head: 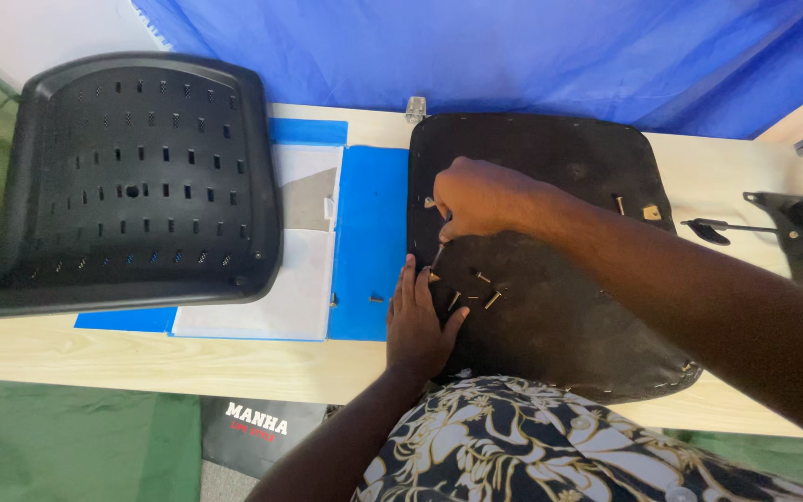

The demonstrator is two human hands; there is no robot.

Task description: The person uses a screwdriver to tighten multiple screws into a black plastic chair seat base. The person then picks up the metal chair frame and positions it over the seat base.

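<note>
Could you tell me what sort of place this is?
Probably a makeshift assembly bench: a wooden table with a blue cloth backdrop, holding an upturned chair seat, loose screws and a black plastic shell.

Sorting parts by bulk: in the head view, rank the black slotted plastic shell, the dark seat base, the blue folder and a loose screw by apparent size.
1. Black slotted plastic shell and dark seat base: look alike, unranked
2. Blue folder, partly covered
3. Loose screw

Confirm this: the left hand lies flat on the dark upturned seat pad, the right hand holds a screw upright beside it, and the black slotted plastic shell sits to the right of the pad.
Wrong on one point: in the head view the black slotted plastic shell sits to the left of the dark upturned seat pad. The left hand does lie flat there, and the right hand holds the screw.
</note>
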